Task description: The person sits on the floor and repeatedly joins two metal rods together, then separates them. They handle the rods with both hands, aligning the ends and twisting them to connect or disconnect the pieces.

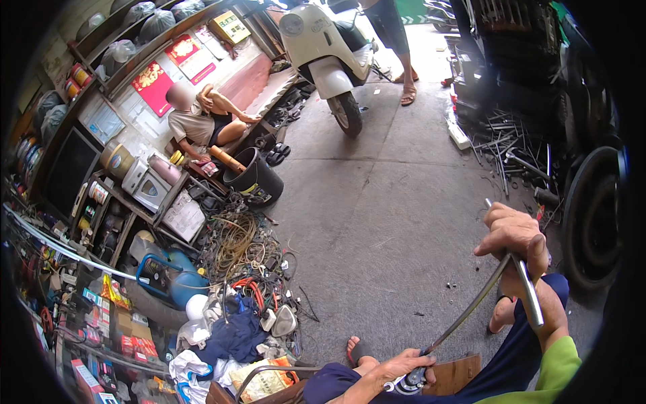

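My left hand (402,367) is low in the view, near my lap, with its fingers wrapped round a small round metal part (408,386). From that part a long, dark, curved strip (464,308) runs up to my right hand; I cannot tell if it is a hose or a cable. My right hand (515,237), raised at the right, is closed round a shiny metal rod (530,293). One end of the rod points down, and a short tip shows beyond the knuckles. The strip meets the rod beneath my right fingers.
A cream scooter (330,47) stands ahead, with a person's sandalled feet beside it. Another person sits at the left near a black bucket (254,178). Tangled cables (235,242) and cloths lie at left; loose metal rods (511,148) and a wheel (593,219) are at right.
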`<state>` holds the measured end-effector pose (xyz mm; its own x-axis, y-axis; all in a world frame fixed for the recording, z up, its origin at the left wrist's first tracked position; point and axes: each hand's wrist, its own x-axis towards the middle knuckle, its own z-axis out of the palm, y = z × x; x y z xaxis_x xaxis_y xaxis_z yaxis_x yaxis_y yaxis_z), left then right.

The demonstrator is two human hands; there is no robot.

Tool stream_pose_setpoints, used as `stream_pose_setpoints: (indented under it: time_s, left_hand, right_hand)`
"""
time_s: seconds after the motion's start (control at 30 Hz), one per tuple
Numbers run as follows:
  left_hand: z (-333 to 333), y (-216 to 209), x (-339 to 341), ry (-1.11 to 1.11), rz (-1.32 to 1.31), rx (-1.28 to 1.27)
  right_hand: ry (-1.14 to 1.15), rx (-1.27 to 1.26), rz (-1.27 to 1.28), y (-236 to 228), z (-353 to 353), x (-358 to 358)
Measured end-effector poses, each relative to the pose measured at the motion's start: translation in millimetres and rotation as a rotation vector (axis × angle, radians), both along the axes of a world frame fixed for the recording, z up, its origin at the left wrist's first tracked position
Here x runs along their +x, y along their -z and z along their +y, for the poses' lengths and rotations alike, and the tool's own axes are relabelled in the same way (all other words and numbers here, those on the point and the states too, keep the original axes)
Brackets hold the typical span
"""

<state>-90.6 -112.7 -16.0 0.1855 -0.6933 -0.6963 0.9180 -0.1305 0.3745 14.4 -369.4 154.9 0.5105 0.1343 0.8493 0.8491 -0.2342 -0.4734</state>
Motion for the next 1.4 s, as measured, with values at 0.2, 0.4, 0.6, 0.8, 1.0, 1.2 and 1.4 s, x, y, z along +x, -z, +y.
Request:
stream_pose_setpoints:
  time_s: [0.2,0.4,0.6,0.8,1.0,1.2,1.4]
  left_hand:
    - [1.6,-6.3,-2.7,-0.071,0.027,-0.012]
    - [-5.0,1.5,-5.6,-0.038,0.035,-0.025]
    - [-10.6,-3.3,-6.1,-0.048,0.053,0.018]
    - [-3.6,46.1,-3.1,-0.154,-0.113,-0.019]
    - [-3.6,-7.2,15.6,-0.296,-0.177,0.081]
    - [4.2,12.3,16.5,-0.392,-0.356,0.141]
    - [-3.0,1.6,27.9,-0.485,-0.361,0.130]
  right_hand:
    - [0.019,0.091,-0.024,0.0,9.8,4.4]
    - [0.057,0.054,0.001,-1.3,9.5,0.6]
    - [0.046,0.107,0.070,3.5,8.7,-3.0]
    - [0.031,0.155,0.290,-1.7,17.4,-5.1]
    - [0.002,0.310,0.596,-0.8,15.9,8.0]
    - [-0.365,0.821,0.769,4.4,41.8,-3.2]
    - [-0.193,0.834,0.469,-2.4,64.3,-13.3]
